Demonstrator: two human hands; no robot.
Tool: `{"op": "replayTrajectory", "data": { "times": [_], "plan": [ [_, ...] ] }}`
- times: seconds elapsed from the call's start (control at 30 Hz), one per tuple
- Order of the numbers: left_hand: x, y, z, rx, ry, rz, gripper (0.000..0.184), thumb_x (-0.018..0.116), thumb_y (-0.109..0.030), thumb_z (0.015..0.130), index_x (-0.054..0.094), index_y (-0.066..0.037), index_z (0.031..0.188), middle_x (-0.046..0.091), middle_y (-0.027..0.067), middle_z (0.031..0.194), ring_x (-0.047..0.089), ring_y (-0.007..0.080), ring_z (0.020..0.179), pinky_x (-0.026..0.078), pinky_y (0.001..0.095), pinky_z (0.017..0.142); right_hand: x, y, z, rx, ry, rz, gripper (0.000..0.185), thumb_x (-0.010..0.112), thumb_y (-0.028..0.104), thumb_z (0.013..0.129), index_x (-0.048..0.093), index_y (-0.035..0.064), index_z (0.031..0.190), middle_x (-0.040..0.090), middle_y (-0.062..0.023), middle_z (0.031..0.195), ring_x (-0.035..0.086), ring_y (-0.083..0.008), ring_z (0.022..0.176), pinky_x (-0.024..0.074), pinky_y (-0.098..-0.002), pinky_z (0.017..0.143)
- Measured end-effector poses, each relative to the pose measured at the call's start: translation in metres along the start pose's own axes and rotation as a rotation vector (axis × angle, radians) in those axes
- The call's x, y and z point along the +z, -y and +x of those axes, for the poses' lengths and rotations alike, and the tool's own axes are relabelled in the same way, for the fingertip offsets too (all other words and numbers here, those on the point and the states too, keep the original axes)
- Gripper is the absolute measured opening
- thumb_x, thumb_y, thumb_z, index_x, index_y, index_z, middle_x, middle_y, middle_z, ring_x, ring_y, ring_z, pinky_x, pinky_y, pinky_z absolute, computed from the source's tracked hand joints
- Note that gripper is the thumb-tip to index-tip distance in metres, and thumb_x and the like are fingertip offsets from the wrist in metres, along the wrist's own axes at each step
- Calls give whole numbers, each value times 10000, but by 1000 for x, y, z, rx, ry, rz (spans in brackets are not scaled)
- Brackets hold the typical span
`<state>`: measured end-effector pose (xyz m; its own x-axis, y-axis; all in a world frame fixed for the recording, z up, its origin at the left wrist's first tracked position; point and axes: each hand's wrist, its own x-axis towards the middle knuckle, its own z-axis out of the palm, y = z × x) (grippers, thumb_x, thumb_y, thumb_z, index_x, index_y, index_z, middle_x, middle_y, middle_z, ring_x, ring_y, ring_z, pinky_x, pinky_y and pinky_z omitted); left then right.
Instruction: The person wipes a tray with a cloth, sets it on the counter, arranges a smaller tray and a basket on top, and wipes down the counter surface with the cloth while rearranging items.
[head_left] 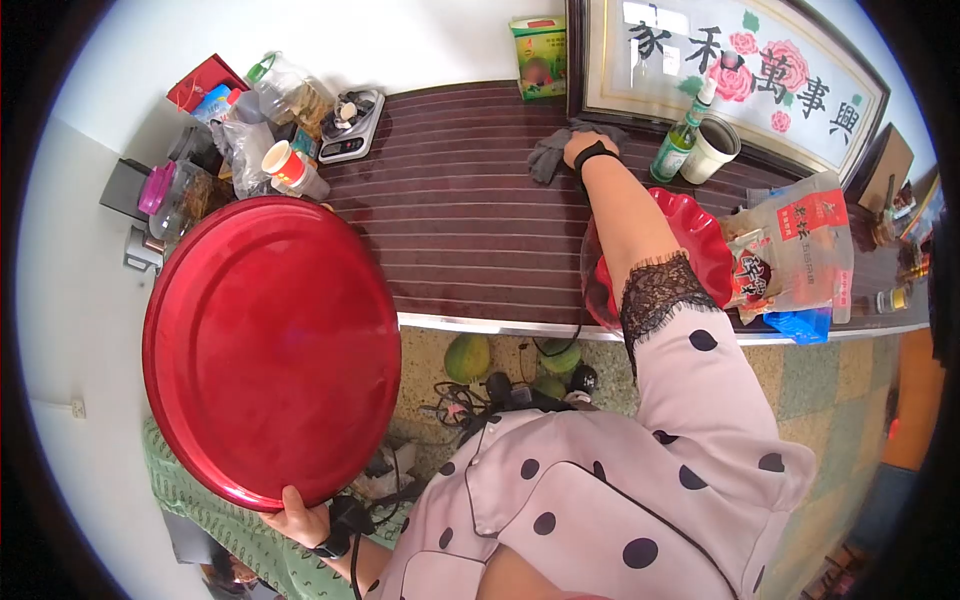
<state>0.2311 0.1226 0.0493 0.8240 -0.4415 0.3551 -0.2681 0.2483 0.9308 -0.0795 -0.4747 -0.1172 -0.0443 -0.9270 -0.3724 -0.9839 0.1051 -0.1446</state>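
Observation:
My left hand (300, 522) grips the lower rim of a large round red tray (280, 350), thumb over the edge, and the tray is tilted up at the left beside the table. At the back of the striped dark table (450, 200), my right hand (590, 148) is closed on a grey cloth (547, 158), just left of a green bottle (676, 145). Under my right forearm stands a red scalloped bowl (700, 240), partly hidden by the arm.
A white cup (712, 150) stands by the bottle, before a framed picture (740, 60). Food packaging (800, 250) lies at the right. A scale (352, 130), jars (185, 190) and paper cup (284, 160) crowd the left. Melons (468, 357) and cables lie below the table edge.

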Motion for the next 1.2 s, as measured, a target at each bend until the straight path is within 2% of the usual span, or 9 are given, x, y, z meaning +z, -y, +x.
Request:
{"op": "replayTrajectory", "data": {
  "times": [0.23,0.43,0.6,0.73,0.87,0.93,0.97,1.07,1.2],
  "plan": [
    [0,4,-2,45,28,-26,740,793,-184,715,414,21,1318,491,173,1311,502,307,1166,394,453,1011,1,-46,22,140,-78,-74,404,434,259,908,617,81,1221,551,-131,1316,542,-308,1197,444,-429,963],
    [-8,3,-3,1,35,7,712,759,-150,737,403,12,1333,492,171,1314,503,318,1170,399,462,1007,0,-19,-15,278,-52,90,493,513,376,870,575,114,1283,453,-145,1406,445,-342,1274,449,-497,937],
    [3,3,4,-10,70,-51,741,780,-170,718,398,30,1321,481,173,1314,496,308,1168,400,449,1001,13,64,-86,-236,17,-103,508,453,366,929,399,210,1410,368,-104,1455,370,-336,1322,367,-523,1008],
    [16,1,6,31,125,-115,743,780,-170,712,400,24,1320,485,169,1307,502,305,1160,400,450,998,37,107,-139,-606,92,-250,594,562,263,896,340,255,1447,341,-120,1464,362,-365,1309,393,-556,993],
    [10,6,8,75,215,-136,692,727,-146,756,396,-5,1347,475,182,1338,487,338,1193,395,478,1015,30,94,-158,-768,17,-303,427,473,150,933,490,216,1355,433,-115,1414,449,-329,1262,463,-451,974],
    [9,2,4,30,185,-150,708,745,-124,720,407,-1,1330,492,168,1308,507,309,1158,406,454,997,49,75,-97,-495,17,-161,406,501,240,913,561,84,1283,475,-132,1389,471,-306,1271,435,-422,1007],
    [8,-1,2,-15,162,-162,724,763,-102,685,417,3,1313,509,155,1277,527,280,1122,417,431,979,45,58,-76,-245,19,-170,449,534,310,879,549,132,1290,423,-137,1420,476,-331,1246,469,-486,930],
    [4,1,2,-15,128,-107,673,722,-33,674,442,13,1285,535,140,1239,540,266,1090,416,414,971,8,-4,-76,197,-455,-278,473,488,354,912,532,74,1290,473,-173,1370,465,-349,1234,424,-501,941],
    [27,5,10,25,164,169,522,746,-14,649,553,40,1131,614,99,1071,592,197,929,468,332,857,-25,-18,-82,-49,-463,-50,411,510,368,899,553,98,1206,612,-142,1188,535,-351,1168,435,-513,922]
  ]
}}
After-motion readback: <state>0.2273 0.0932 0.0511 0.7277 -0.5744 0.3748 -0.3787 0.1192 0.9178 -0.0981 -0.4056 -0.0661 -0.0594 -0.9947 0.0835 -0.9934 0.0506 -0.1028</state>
